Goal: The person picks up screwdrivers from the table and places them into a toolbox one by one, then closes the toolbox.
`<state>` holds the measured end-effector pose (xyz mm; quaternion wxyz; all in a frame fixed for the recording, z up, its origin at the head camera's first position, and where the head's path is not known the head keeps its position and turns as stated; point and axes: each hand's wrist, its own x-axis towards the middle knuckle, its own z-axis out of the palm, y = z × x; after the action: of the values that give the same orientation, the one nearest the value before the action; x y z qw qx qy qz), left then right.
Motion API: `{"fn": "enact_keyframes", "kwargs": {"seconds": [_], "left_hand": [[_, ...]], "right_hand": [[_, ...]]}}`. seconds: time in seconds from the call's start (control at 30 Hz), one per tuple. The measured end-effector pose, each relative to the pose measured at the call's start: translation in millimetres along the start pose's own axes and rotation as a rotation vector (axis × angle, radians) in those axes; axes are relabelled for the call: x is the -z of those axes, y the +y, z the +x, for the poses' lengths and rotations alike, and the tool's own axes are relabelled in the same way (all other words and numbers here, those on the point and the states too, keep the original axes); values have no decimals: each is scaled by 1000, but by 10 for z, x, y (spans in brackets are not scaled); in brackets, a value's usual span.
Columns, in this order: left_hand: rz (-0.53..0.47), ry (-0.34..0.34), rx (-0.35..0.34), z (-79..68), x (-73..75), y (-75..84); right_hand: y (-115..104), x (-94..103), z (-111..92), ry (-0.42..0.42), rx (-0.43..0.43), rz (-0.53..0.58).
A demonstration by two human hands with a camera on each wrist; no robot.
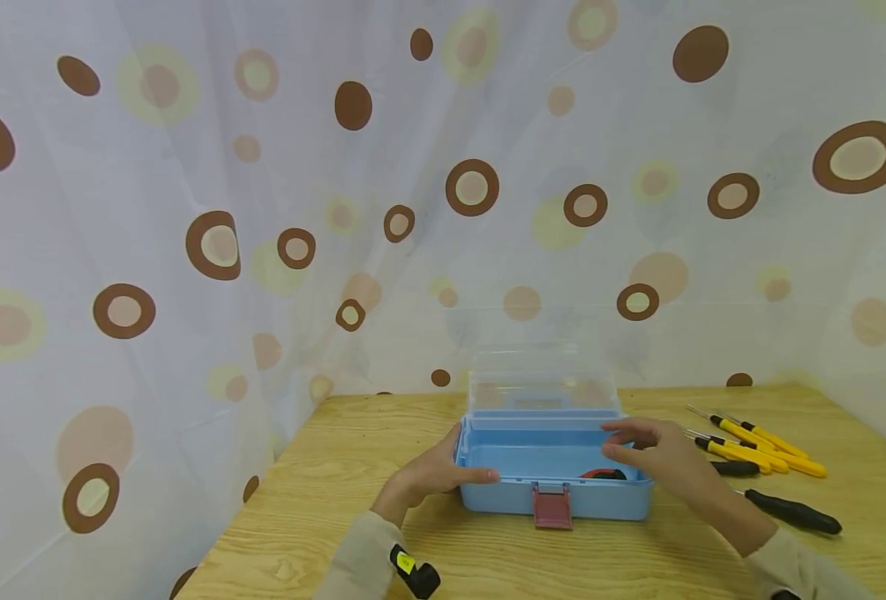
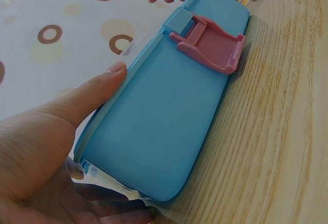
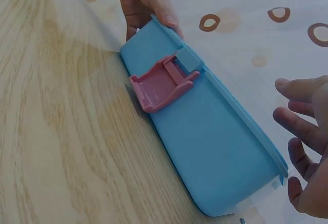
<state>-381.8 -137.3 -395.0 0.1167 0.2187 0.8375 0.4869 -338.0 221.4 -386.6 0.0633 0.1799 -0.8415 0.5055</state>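
The blue toolbox (image 1: pixel 488 498) stands on the desk (image 1: pixel 322 483), lid (image 1: pixel 543 385) raised, apparently for access. Left hand (image 1: pixel 429 477): fingers grip the left end, likely steadying it. Right hand (image 1: pixel 671 460): fingers relaxed, holding nothing, at the right end, near a red-and-black item (image 1: pixel 605 474) inside.

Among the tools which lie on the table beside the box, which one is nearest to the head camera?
The black-handled tool, lowest in the head view; the yellow-handled tools and the second black handle lie bunched farther back.
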Motion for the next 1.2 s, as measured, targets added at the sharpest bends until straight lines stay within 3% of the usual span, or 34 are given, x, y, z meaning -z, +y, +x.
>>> {"fn": "enact_keyframes", "kwargs": {"seconds": [0.47,0.87,1.2], "left_hand": [[-2,-14,-12,24,8,-47],[0,-12,-9,33,23,-48],[-13,-16,-8,27,9,-47]], "right_hand": [[4,231,4,18,-11,123],[67,370,-99,21,-2,124],[170,561,-223,43,-4,55]]}}
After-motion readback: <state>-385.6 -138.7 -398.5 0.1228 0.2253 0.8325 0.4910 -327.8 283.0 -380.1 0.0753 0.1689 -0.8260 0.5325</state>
